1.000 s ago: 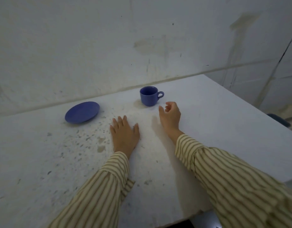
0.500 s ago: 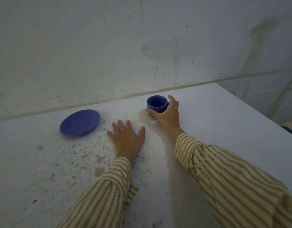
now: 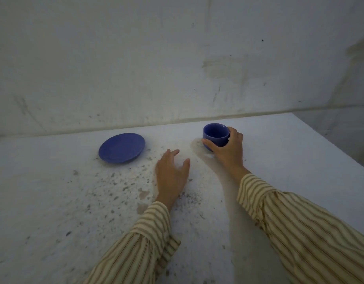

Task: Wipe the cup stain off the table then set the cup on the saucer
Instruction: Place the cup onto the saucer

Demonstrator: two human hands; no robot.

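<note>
A blue cup stands upright near the back of the white table. My right hand is wrapped around its right side, thumb in front and fingers over the handle. A brownish stain shows on the table just left of the cup's base. The blue saucer lies flat to the left, with nothing on it. My left hand is between saucer and cup, fingers apart, tilted up off the surface and holding nothing.
Dark specks and small brown patches are scattered over the table in front of the saucer and around my left wrist. A grey wall rises right behind the table. The table's right edge drops off beyond the cup.
My right hand reached forward and closed around the cup. My left hand lifted from lying flat to a tilted pose. The camera view shifted to the left.
</note>
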